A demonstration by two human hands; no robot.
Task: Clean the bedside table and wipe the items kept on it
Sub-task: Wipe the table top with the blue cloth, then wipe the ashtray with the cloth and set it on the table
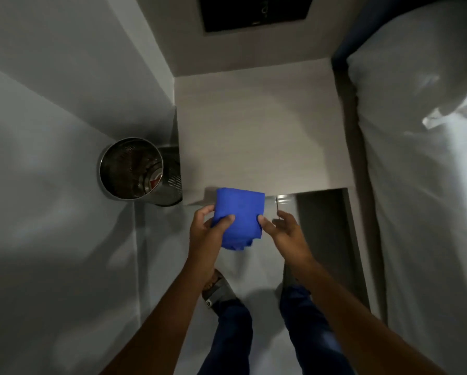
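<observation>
I hold a folded blue cloth (239, 215) in front of the near edge of the bedside table (259, 131). My left hand (209, 228) grips the cloth's left side, thumb on top. The thumb of my right hand (283, 231) pinches the cloth's right edge, and its other fingers spread outward. The table top is pale wood grain with no items showing on it. The cloth hangs in the air, slightly below the table's front edge.
A perforated steel waste bin (135, 169) stands on the floor left of the table, with some litter inside. A bed with white sheets (422, 158) runs along the right. A dark panel (254, 12) sits on the wall behind the table. My feet stand on the white floor.
</observation>
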